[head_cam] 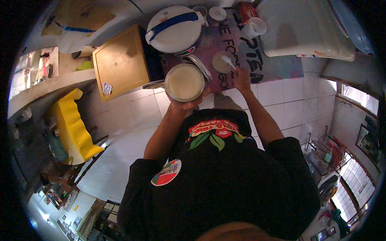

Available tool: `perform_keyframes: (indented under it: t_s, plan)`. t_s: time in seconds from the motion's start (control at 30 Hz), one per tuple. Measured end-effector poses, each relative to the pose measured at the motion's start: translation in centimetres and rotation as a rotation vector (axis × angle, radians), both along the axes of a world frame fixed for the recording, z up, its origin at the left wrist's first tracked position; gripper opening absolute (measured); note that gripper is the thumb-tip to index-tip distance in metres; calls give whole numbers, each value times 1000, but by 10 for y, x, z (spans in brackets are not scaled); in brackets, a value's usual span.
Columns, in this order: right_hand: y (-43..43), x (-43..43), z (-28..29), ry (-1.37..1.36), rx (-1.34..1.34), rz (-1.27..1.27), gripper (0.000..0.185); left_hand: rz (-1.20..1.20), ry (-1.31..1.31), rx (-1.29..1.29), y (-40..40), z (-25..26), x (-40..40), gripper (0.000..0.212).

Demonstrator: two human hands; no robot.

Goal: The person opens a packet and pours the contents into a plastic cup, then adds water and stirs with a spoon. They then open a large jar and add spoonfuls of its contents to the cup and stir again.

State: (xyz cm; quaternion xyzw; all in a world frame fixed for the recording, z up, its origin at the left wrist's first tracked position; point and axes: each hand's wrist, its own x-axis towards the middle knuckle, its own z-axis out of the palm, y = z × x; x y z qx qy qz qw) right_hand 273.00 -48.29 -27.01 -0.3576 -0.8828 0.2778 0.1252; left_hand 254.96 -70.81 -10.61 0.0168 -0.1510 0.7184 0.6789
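My left hand (187,104) supports a round jar (185,82) full of a pale cream-coloured substance with a level surface, held at the near edge of the table. In my right hand (242,79) is the handle of a white plastic spoon (230,62). The spoon's bowl end reaches over a small clear cup (220,65) with pale contents. That cup stands on the table covering (208,42), which bears large dark lettering. A curved shiny rim (200,67), perhaps of a lid, lies between the jar and the cup.
Behind the jar stands a rice cooker (175,30) with a blue handle. White-topped containers (217,14) and a white cup (257,27) are at the back. A tan cabinet (120,63) is left, a large white appliance (304,30) right. A yellow sheet (75,126) hangs further left.
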Motion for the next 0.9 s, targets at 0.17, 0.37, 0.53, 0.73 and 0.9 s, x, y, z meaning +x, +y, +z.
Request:
perform_keyframes:
  t_s: [0.17,0.37,0.53,0.73,0.9]
  plan:
    - [-20,6,11,70,-69,-91,12,4,-74,-33,-8,-14,5,79]
    - [-24,14,12,-129,1,-46,18,59,4,-196,-6,9,5,82]
    - [-19,14,10,-140,-28,-112,27,-144,-67,-64,5,15,2,83]
    - [-24,-21,137,162,-948,5,52,77,30,-334,-10,-31,16,83]
    - [-37,-39,192,604,-1248,233,83,144,236,-523,11,-1,25,85]
